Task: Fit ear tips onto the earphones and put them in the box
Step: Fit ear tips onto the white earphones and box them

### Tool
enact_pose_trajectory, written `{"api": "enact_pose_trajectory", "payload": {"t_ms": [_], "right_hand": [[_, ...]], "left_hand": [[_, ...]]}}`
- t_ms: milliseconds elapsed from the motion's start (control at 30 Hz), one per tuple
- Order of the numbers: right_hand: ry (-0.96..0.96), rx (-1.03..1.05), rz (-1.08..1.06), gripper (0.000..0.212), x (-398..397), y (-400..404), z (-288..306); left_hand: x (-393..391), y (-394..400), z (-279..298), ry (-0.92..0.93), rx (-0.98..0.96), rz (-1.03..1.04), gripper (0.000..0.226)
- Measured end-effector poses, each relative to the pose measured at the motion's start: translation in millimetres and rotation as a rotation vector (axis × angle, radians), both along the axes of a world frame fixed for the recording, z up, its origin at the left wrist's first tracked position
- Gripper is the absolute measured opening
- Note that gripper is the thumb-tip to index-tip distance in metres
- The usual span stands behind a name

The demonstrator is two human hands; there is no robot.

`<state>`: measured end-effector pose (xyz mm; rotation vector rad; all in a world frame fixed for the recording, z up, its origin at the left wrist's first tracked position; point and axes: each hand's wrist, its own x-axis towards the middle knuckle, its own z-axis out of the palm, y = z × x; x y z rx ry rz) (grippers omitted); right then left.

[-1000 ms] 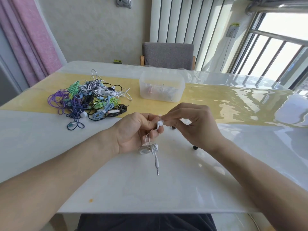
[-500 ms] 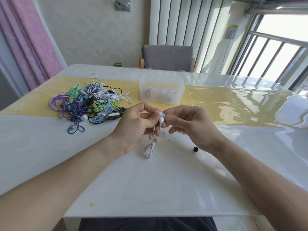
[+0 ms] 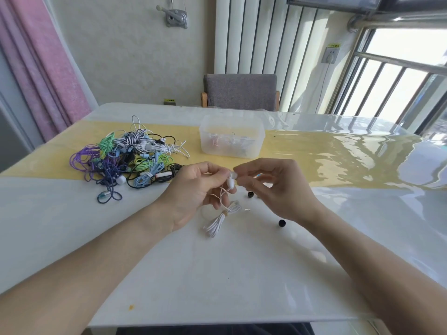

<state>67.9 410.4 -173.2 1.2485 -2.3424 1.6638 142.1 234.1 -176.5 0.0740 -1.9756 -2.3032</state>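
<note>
My left hand (image 3: 193, 189) and right hand (image 3: 273, 187) have risen slightly, both pinching the white earphone (image 3: 231, 180) mid-table (image 3: 217, 274); its bundled cord (image 3: 219, 221) now dangles freer. The box (image 3: 231, 139) sits beyond, toward the far edge.

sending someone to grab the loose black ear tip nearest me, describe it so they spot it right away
Start at the white table and find the right hand. Just below its wrist, on bare tabletop, lies a small round black ear tip. A second black tip sits farther back between the hands; the one wanted is nearer the person and stands alone.
</note>
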Motion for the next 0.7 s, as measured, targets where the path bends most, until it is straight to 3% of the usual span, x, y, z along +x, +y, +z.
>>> {"api": "enact_pose_trajectory", "payload": {"t_ms": [233, 533, 700], "right_hand": [[0.156, 0.197, -0.236, 0.018, -29.1, 7.1, 0.6], [0.329, 0.719, -0.171, 0.027, -40.3, -28.2, -12.4], [0.369, 0.646, -0.234, 0.016, -37.9, -33.5, -16.1]], "left_hand": [[-6.0, -12.4, 4.8, -0.196, 0.183, 0.04, 0.022], [-9.4, -18.1, 4.8, -0.256, 0.199, 0.1, 0.011], [-9.5, -18.8, 3.8, -0.224, 0.21, 0.085, 0.014]]}}
